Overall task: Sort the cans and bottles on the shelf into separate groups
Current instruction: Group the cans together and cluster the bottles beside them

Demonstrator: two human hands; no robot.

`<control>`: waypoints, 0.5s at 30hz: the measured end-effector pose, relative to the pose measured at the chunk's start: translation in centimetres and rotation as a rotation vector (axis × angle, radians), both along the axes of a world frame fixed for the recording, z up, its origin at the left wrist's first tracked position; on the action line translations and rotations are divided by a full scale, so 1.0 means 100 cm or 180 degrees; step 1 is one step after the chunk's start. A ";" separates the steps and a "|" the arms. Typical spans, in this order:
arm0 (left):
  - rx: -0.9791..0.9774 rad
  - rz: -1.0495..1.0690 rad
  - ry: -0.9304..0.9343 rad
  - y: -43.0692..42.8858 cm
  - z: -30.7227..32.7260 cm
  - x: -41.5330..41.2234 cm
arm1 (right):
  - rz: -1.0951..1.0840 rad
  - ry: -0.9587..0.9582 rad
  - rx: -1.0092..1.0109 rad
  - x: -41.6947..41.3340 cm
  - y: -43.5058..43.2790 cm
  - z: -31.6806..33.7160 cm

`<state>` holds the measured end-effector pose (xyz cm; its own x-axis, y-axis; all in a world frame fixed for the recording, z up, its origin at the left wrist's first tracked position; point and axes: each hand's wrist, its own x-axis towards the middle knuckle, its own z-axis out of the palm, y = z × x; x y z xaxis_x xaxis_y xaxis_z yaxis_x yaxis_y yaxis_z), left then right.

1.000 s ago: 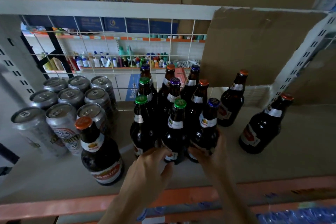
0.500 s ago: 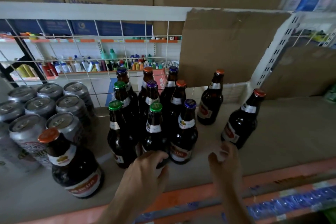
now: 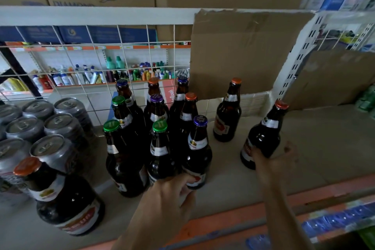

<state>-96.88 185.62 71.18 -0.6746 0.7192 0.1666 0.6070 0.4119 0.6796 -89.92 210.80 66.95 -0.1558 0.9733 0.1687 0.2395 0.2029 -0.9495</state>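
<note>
My right hand (image 3: 272, 160) curls round the base of the upright orange-capped bottle (image 3: 263, 136), alone toward the shelf's (image 3: 324, 138) right end. The bottle group (image 3: 156, 119) lies leftward, where my left hand (image 3: 168, 199) grips 1 purple-capped bottle (image 3: 198, 148).

Just two bare arms on show. The left hand (image 3: 170, 195) and right hand (image 3: 272, 160) are both uncovered, plain skin across fingers, knuckles and wrists. The left forearm (image 3: 146, 229) looks broad and close to the camera, the right forearm (image 3: 284, 215) thinner and longer. Both are bare right to the bottom edge of the view. Light's pretty dim, so nails and finer details are a blur.
</note>
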 end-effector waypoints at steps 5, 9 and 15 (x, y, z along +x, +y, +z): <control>0.0034 0.0063 -0.0036 0.007 0.000 0.005 | 0.0152 0.0001 0.0753 -0.007 -0.042 -0.007; -0.0048 0.0026 -0.0087 0.010 0.002 0.002 | 0.0965 -0.0454 0.0800 -0.030 -0.048 -0.011; 0.0111 0.0032 0.0012 0.014 0.016 0.005 | 0.1139 -0.0410 0.0411 -0.086 -0.008 0.004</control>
